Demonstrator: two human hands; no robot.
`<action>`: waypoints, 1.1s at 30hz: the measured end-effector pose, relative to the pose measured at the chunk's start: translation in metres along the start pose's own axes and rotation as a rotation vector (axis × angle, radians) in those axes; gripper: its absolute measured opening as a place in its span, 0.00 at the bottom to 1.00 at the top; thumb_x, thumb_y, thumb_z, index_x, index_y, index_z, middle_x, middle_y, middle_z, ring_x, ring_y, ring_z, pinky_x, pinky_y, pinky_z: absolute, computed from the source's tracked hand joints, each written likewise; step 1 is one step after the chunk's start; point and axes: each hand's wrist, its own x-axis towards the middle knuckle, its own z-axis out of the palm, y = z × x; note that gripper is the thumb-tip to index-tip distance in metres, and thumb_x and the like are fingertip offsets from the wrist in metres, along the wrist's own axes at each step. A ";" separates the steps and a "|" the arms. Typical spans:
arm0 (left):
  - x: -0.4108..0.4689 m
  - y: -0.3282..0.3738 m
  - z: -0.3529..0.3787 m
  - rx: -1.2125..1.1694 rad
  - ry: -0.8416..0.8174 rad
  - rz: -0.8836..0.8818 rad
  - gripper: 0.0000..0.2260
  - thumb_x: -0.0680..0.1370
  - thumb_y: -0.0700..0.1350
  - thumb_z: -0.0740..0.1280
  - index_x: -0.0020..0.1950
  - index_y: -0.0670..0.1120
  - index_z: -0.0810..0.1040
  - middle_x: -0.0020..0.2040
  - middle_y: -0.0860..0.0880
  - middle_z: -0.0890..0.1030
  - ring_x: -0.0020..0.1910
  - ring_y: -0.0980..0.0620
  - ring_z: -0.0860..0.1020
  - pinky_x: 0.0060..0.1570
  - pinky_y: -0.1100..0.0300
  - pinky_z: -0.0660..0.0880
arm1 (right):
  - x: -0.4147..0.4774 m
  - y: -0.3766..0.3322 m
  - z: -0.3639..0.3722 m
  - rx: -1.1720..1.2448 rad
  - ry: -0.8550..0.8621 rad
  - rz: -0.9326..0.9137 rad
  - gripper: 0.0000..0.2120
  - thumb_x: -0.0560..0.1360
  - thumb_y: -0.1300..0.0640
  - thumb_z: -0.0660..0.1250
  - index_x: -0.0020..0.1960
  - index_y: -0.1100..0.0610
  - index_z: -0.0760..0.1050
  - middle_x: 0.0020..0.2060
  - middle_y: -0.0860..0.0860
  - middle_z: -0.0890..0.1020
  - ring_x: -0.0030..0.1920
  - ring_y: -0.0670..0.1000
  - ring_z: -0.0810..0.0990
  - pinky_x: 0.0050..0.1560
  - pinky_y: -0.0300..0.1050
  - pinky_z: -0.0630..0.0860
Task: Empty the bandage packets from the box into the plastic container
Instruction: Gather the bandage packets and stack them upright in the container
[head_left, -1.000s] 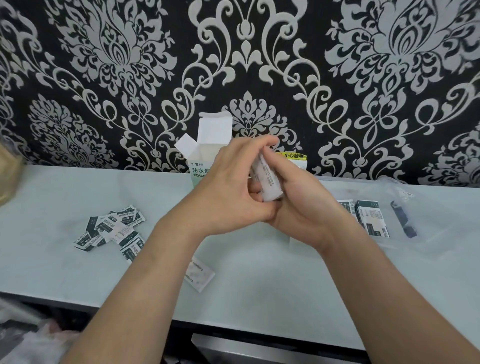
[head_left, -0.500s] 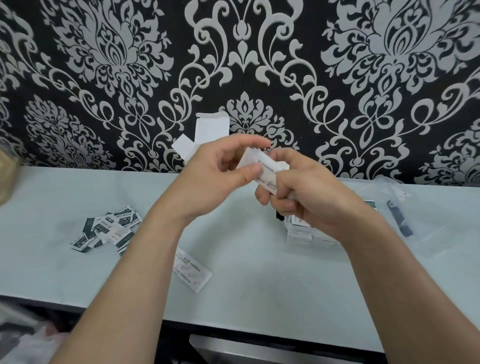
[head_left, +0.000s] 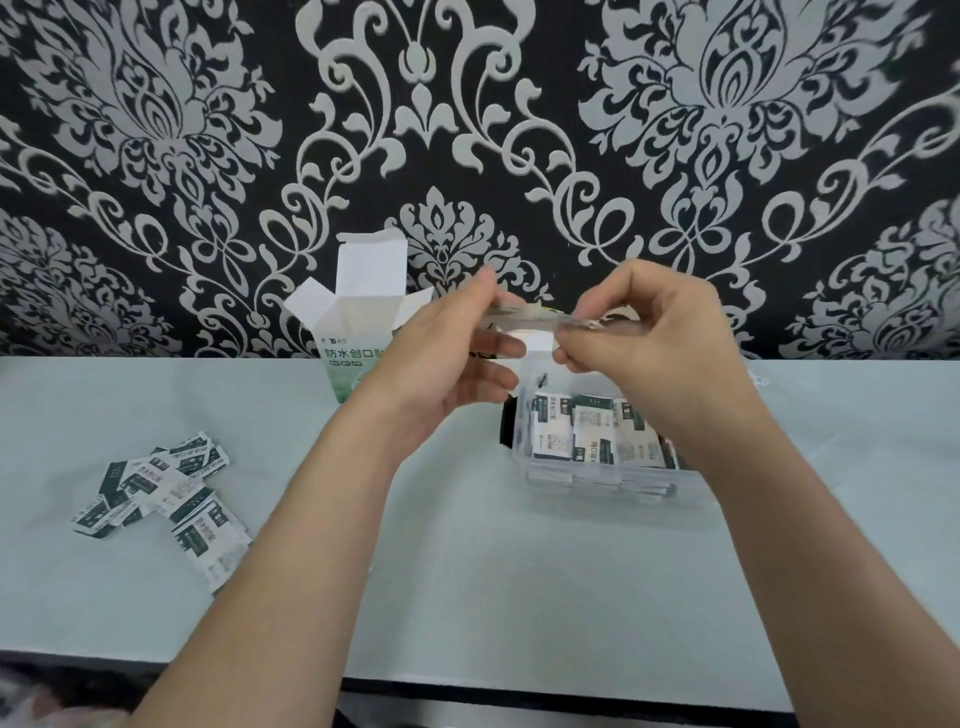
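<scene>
Behind the table (head_left: 467, 597) we see black wallpaper (head_left: 467, 104) with a pale grey leaf pattern. The box (head_left: 358, 338) stands upright against it at the back edge, its top flaps open and white inside. On its green and white front we can read "防水创口"; the left hand (head_left: 441, 364) covers the rest of the line and the box's right side.

To the left, a heap of loose packets (head_left: 156, 483) lies flat on the table, dark green and white, their print too small to read. The left forearm crosses over the nearest one.

Right of the box sits the clear container (head_left: 597, 475), with more packets (head_left: 576, 431) lying flat in it, side by side and stacked. The right forearm hides its right corner, and both hands block our view of its far wall.

Above the container, we see one bandage packet (head_left: 524, 318) held edge-on between the hands. The left thumb and forefinger pinch its left end, with the other fingers loose below. The right hand (head_left: 654, 338) pinches the right end with curled fingers.
</scene>
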 end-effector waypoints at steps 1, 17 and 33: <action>0.001 0.001 0.004 -0.027 0.004 -0.009 0.16 0.81 0.54 0.59 0.53 0.45 0.80 0.40 0.43 0.81 0.28 0.52 0.75 0.27 0.63 0.72 | 0.000 0.003 -0.001 -0.078 0.008 -0.031 0.09 0.69 0.67 0.73 0.38 0.57 0.75 0.32 0.61 0.82 0.25 0.53 0.76 0.25 0.46 0.73; 0.014 -0.023 0.046 0.613 0.141 0.402 0.10 0.78 0.43 0.66 0.57 0.55 0.76 0.49 0.54 0.81 0.42 0.54 0.78 0.47 0.55 0.76 | 0.003 0.022 -0.026 -0.121 -0.145 0.298 0.06 0.70 0.64 0.74 0.42 0.60 0.77 0.28 0.52 0.79 0.29 0.48 0.76 0.34 0.40 0.77; 0.024 -0.030 0.058 1.320 -0.378 0.373 0.15 0.76 0.40 0.62 0.47 0.57 0.84 0.45 0.59 0.83 0.56 0.54 0.71 0.58 0.57 0.58 | 0.011 0.045 -0.038 -0.939 -0.079 0.366 0.04 0.71 0.62 0.68 0.44 0.56 0.77 0.46 0.55 0.79 0.47 0.55 0.78 0.42 0.44 0.75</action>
